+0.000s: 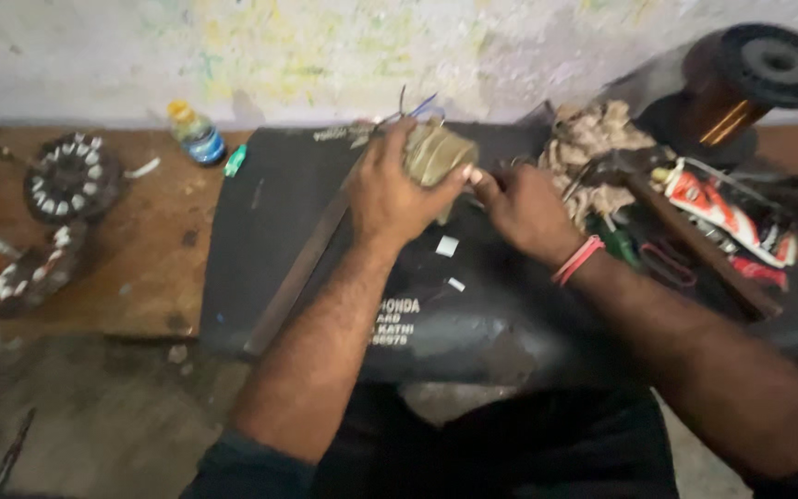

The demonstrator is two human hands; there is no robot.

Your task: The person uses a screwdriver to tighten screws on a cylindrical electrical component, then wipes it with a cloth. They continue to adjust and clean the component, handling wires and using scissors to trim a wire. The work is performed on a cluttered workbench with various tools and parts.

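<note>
My left hand (pixel 397 189) grips a small greenish-grey wound coil block (pixel 439 153) above a black mat (pixel 260 222). Thin wires (pixel 415 103) stick up from the block behind my fingers. My right hand (pixel 521 211) is beside it on the right, fingertips pinching at the block's right edge; a pink band (pixel 576 261) is on that wrist. Whether the right fingers hold anything is hidden by blur.
A long flat metal strip (pixel 302 268) lies on the mat, with small white scraps (pixel 447 247). Two round stators (pixel 71 177) sit on the wooden bench at left, near a small bottle (pixel 195 133). A copper wire spool (pixel 750 79), rags, a tube (pixel 727 212) and tools crowd the right.
</note>
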